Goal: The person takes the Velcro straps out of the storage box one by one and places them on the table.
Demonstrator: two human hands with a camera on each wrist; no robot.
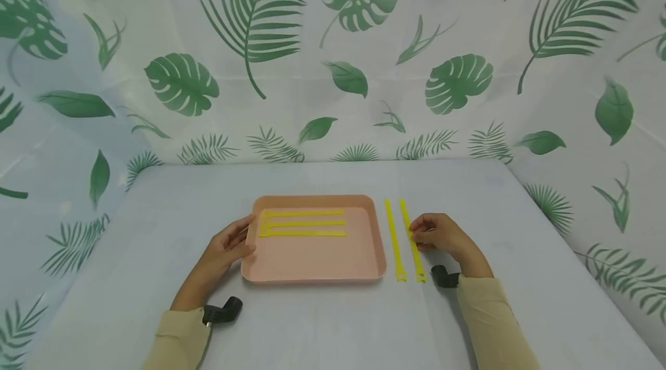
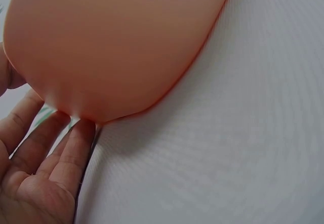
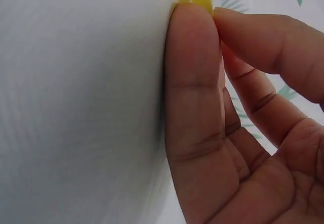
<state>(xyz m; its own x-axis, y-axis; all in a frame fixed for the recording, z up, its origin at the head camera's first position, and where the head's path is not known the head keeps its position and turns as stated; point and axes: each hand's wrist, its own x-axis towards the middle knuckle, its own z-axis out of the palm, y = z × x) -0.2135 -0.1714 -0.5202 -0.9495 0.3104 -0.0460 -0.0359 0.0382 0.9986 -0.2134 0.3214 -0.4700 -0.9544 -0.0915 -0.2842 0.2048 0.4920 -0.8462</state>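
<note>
Strip (image 1: 418,260), yellow, outer of two, lying on worktop (image 1: 333,329) at three o'clock from tray (image 1: 322,260); likely light, limp, best taken mid-length; right hand (image 1: 443,236), fingers nearly closed, pinching it; left hand (image 1: 222,250), fingers spread against tray's nine-o'clock rim.

At the lower left of the frame I can see the plain beige cloth of the left sleeve (image 1: 177,338), lightly creased, ending at the wrist above a bare left hand (image 1: 224,251). Beside that cuff sits a small black wrist device (image 1: 224,311), with a squarish base and a stubby, rounded head set at an angle. At the lower right, the right sleeve (image 1: 496,321) is the same soft beige, with the right hand (image 1: 442,237) bare and a matching black camera (image 1: 444,276) at the cuff.
</note>
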